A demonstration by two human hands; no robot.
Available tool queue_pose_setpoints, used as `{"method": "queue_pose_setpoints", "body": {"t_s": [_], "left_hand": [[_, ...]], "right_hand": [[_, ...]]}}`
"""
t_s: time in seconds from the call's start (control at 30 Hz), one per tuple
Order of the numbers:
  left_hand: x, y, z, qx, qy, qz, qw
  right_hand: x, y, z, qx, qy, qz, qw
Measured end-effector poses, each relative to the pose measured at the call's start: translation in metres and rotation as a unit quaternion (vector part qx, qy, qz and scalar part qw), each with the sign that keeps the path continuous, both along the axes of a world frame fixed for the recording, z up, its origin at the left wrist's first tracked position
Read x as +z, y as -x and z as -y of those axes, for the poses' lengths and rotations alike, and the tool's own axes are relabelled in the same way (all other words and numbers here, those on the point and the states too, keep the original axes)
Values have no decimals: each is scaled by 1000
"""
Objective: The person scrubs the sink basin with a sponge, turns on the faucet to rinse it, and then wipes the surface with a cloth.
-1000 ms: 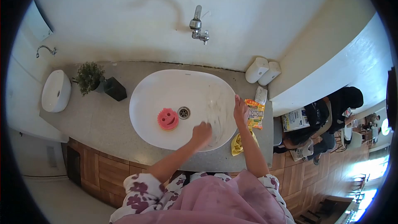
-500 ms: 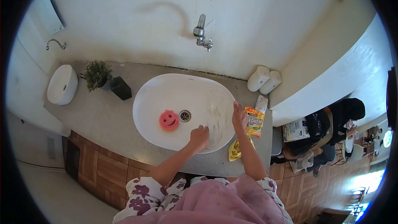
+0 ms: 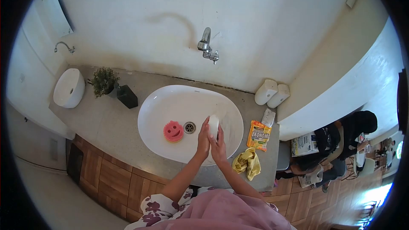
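Over the right half of the oval white basin (image 3: 153, 110), my two hands are together around a white, rounded piece (image 3: 214, 124); I cannot tell what it is. My left hand (image 3: 204, 139) presses against its left side. My right hand (image 3: 218, 144) is closed round its lower right side. A pink smiley-face sponge (image 3: 173, 131) with a yellowish underside lies in the basin, left of the metal drain (image 3: 189, 127). Grey smudges mark the basin's right inner wall.
A wall faucet (image 3: 205, 42) sticks out above the basin. Right of the basin lie a yellow cloth (image 3: 247, 163), a yellow-orange packet (image 3: 258, 135), a small white packet (image 3: 268, 117) and two white rolls (image 3: 266, 92). To the left stand a dark bottle (image 3: 127, 96), a plant (image 3: 104, 81) and another basin (image 3: 69, 88). People sit far right.
My right hand has left the basin's right rim and come in to meet my left hand. The white piece now shows between them. The view has tilted slightly.
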State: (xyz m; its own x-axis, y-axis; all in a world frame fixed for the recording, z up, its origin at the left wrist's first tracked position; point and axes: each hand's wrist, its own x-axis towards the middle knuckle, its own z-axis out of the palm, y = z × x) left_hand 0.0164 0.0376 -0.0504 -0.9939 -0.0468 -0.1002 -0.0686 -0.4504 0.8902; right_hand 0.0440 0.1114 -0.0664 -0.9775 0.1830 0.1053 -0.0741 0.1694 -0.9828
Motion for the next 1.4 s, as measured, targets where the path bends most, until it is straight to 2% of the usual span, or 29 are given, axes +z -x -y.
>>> {"method": "queue_pose_setpoints", "body": {"t_s": [0.13, 0.17, 0.2, 0.23, 0.3, 0.33, 0.4, 0.43, 0.5, 0.53, 0.6, 0.63, 0.7, 0.77, 0.83, 0.9, 0.97, 1.07, 1.17, 1.27, 1.4], "left_hand": [[-25, 6, 10, -22, 44, 6, 999], [-35, 10, 22, -36, 210, -30, 977], [-43, 14, 36, -48, 369, -68, 926], [-44, 20, 51, -56, 365, -70, 927], [-45, 37, 85, -73, 463, -100, 878], [-40, 46, 101, -81, 457, -103, 880], [-30, 66, 131, -35, 577, -168, 798], [-32, 79, 143, -41, 571, -172, 802], [-40, 101, 165, -75, 666, -173, 722], [-49, 108, 173, -80, 661, -174, 726], [-66, 116, 185, -99, 718, -234, 648], [-70, 114, 188, -104, 714, -233, 651], [-76, 110, 193, -92, 713, -240, 652], [-75, 110, 196, -96, 704, -238, 662], [-75, 111, 196, -97, 697, -239, 670], [-75, 111, 196, -93, 695, -233, 674], [-76, 111, 195, -92, 691, -230, 679], [-75, 110, 191, -87, 696, -220, 678], [-74, 110, 191, -88, 699, -218, 675], [-73, 111, 193, -82, 694, -225, 680], [-73, 110, 192, -71, 690, -227, 684]], "right_hand": [[1, 11, -17, -19, -72, 0, 997], [0, 14, -25, -22, -95, 10, 995], [10, 15, -32, -46, -151, -2, 987], [25, 11, -38, -53, -154, 0, 987], [52, 1, -46, -51, -367, 14, 929], [55, -3, -49, -58, -372, 18, 926], [56, -18, -49, -3, -515, 44, 856], [54, -25, -47, -10, -521, 49, 852], [52, -38, -41, 41, -656, 51, 752], [51, -39, -39, 38, -660, 58, 748], [41, -40, -38, 38, -700, 47, 712], [32, -33, -40, 39, -702, 53, 709], [14, 0, -50, -5, -743, -3, 670], [14, 39, -55, -33, -750, -29, 660], [22, 50, -53, -36, -749, -7, 662], [32, 37, -49, -42, -747, 15, 663], [42, 0, -52, -19, -751, 85, 655], [32, -17, -60, -14, -765, 60, 642], [28, 38, -51, -25, -738, 22, 674], [26, 61, -47, -21, -745, 49, 665], [35, -7, -55, 7, -760, 102, 642]]}}
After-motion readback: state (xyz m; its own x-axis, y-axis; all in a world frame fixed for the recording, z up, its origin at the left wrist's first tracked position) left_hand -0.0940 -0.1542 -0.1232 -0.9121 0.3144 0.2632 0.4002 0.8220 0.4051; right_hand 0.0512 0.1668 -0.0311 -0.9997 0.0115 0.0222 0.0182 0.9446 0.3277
